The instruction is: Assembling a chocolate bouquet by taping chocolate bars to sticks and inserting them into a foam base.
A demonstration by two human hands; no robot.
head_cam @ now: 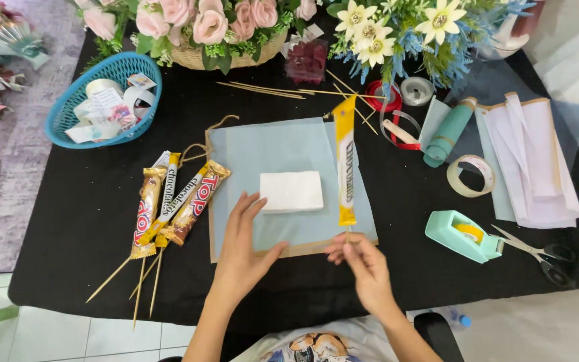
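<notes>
I see a home craft corner: a black-covered bench (88,228) on tiled floor (68,335), flower baskets (236,57), ribbon rolls (380,94), tape (470,175).

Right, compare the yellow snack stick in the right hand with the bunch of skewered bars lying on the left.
The yellow snack stick is single; the skewered bars are several. It is pinched by its skewer in the right hand, while those bars lie untouched on the black table. It is over the pale paper sheet; they lie mostly off it. Both sit on thin wooden skewers.

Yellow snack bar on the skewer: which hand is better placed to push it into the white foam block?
Probably the right hand: it pinches the skewer under the yellow snack bar. The left hand lies flat beside the white foam block.
</notes>
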